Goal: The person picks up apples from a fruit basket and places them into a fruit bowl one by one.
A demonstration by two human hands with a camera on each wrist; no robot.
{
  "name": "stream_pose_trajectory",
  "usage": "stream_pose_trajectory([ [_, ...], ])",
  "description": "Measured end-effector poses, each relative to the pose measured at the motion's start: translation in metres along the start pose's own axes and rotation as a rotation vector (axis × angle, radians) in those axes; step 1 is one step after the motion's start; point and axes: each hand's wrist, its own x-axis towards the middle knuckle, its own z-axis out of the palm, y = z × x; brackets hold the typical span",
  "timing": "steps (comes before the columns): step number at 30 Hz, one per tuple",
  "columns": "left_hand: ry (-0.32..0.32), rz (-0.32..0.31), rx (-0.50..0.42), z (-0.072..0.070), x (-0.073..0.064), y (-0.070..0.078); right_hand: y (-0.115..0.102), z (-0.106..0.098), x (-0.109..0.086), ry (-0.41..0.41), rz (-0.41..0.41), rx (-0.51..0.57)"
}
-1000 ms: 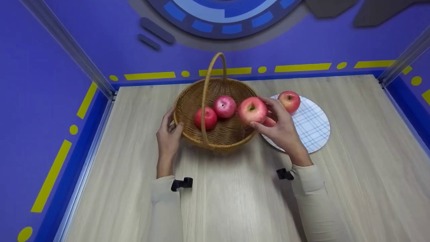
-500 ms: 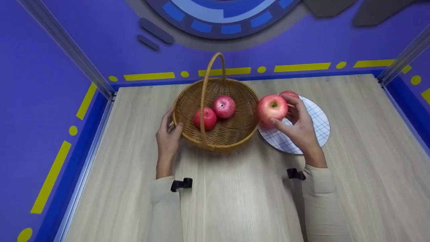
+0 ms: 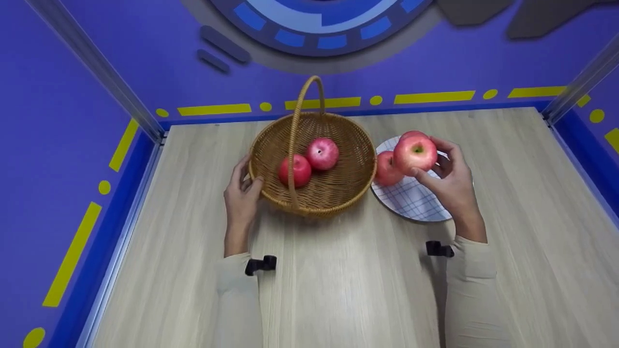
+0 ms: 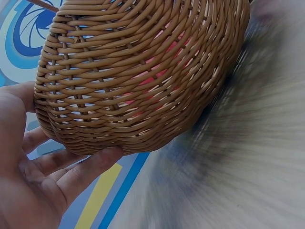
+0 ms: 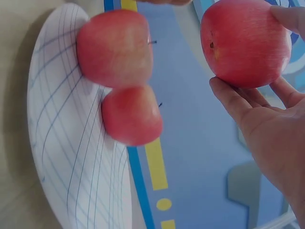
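My left hand (image 3: 242, 195) grips the left side of a brown wicker basket (image 3: 333, 197), thumb at the rim and fingers around its outer wall. Inside lie two red fruits: a darker one (image 3: 302, 172) behind the tall handle and a pinkish one (image 3: 323, 153). My right hand (image 3: 454, 186) holds a red apple (image 3: 415, 153) between thumb and fingers, raised over a round checked plate (image 3: 418, 200). On that plate rest two more apples: one (image 3: 385, 170) near the basket, the other (image 3: 412, 134) mostly hidden by the held apple. The right wrist view shows the held apple (image 5: 245, 45) apart from the plate.
A light wooden table (image 3: 319, 280) bears the basket and the plate, which stand close side by side. Blue-purple panels (image 3: 406, 72) with yellow marks enclose it at the back and sides. Small black devices (image 3: 261, 264) sit at both wrists.
My right hand has carried the apple rightward, from over the basket's right rim to over the plate. The left hand and basket stay in place.
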Motion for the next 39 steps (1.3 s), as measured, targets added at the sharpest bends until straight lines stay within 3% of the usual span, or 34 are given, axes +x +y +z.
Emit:
stream_pose_trajectory([
  [6,-0.005,-0.017,-0.034,0.001,-0.001,0.004,0.006,-0.011,-0.001,0.024,0.029,-0.003],
  [13,-0.004,-0.055,-0.028,0.002,-0.005,0.020,0.016,-0.025,0.000,0.034,0.079,-0.043],
  [22,0.006,-0.017,-0.015,0.000,0.001,0.000,0.024,-0.041,-0.003,0.014,0.170,-0.115],
  [39,0.008,0.004,0.025,0.000,-0.001,-0.002,0.048,-0.051,-0.003,-0.054,0.272,-0.225],
])
